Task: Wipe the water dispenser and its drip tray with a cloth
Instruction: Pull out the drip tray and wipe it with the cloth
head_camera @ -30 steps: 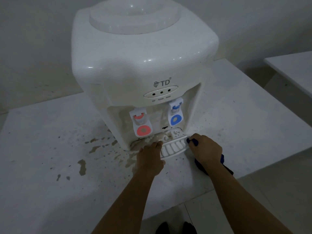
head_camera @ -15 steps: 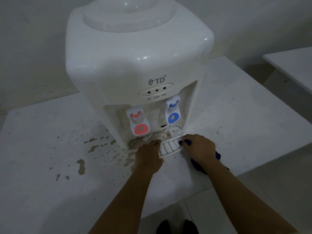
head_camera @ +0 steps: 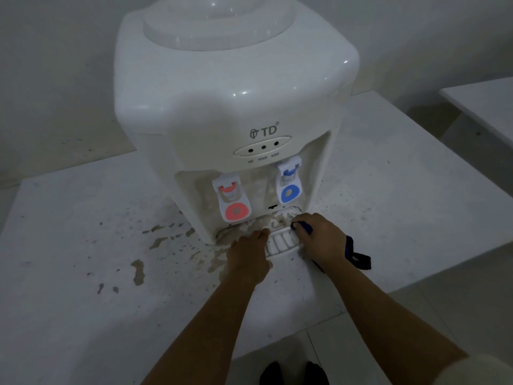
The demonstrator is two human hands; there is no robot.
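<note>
My left hand (head_camera: pixel 248 257) lies flat on the grimy white slatted plastic drip tray (head_camera: pixel 279 243); right hand (head_camera: pixel 319 240) pinches the dark blue cloth (head_camera: pixel 350 250). Yank carelessly and dirty water might slop onto the tabletop (head_camera: pixel 83 273).

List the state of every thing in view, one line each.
water dispenser: upright on the table, no bottle on top.
drip tray: at the dispenser's base, brown-stained at the back.
red tap: not pressed.
blue tap: not pressed.
cloth: dark blue, bunched in the right hand.
left hand: fingers on the tray's left edge.
right hand: grips the cloth at the tray's right edge.
table: spattered with brown stains.
</note>
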